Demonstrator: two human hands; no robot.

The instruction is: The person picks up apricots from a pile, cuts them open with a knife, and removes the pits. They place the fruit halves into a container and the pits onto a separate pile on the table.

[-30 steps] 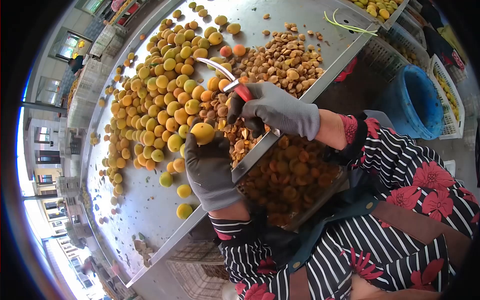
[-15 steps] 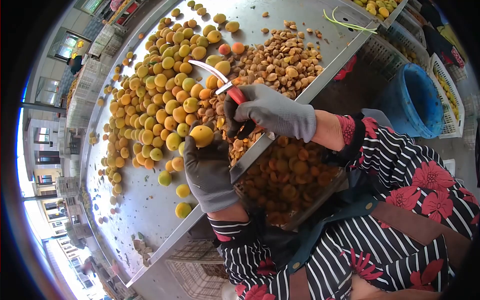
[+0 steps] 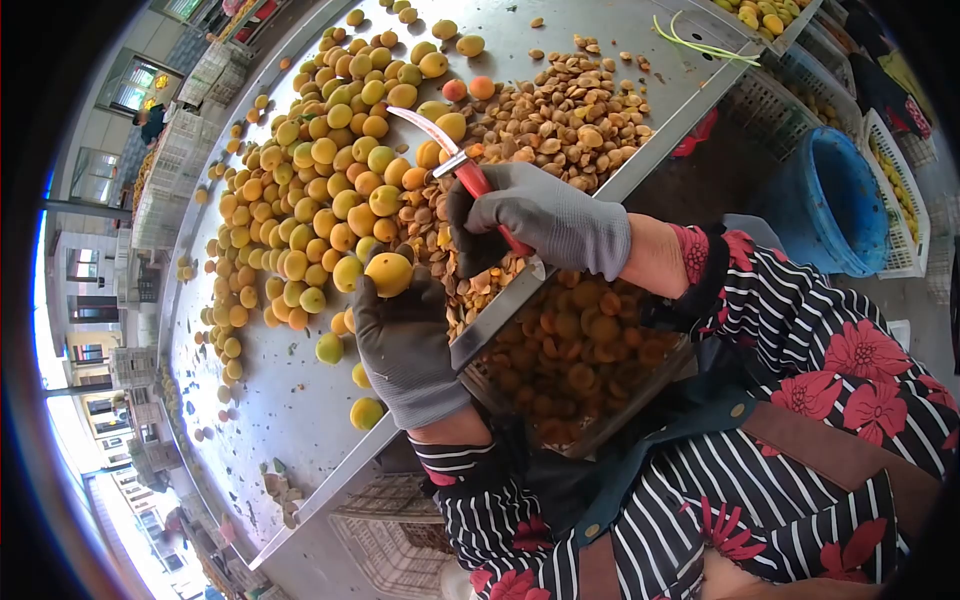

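Observation:
In a dark-palmed grey glove, my left hand (image 3: 408,345) is closed around a yellow apricot (image 3: 389,274) at the near edge of the metal table (image 3: 290,400). My right hand (image 3: 540,215), gloved the same way, grips the red handle of a curved knife (image 3: 472,180). Its blade points up and left over the fruit, apart from the held apricot. Beyond my left hand a big heap of whole apricots (image 3: 320,195) covers the table. A pile of brown pits (image 3: 570,115) lies beyond my right hand.
Below the table edge, a crate holds apricot pieces (image 3: 580,350). A blue bucket (image 3: 835,200) and white crates (image 3: 905,190) stand at the right. Green stems (image 3: 705,48) lie near the table's far right edge. An empty-looking crate (image 3: 395,540) is below the table at the bottom.
My left hand has shifted slightly left and down with the apricot. The knife in my right hand has moved slightly, and its handle shows more fully. The view has shifted a little.

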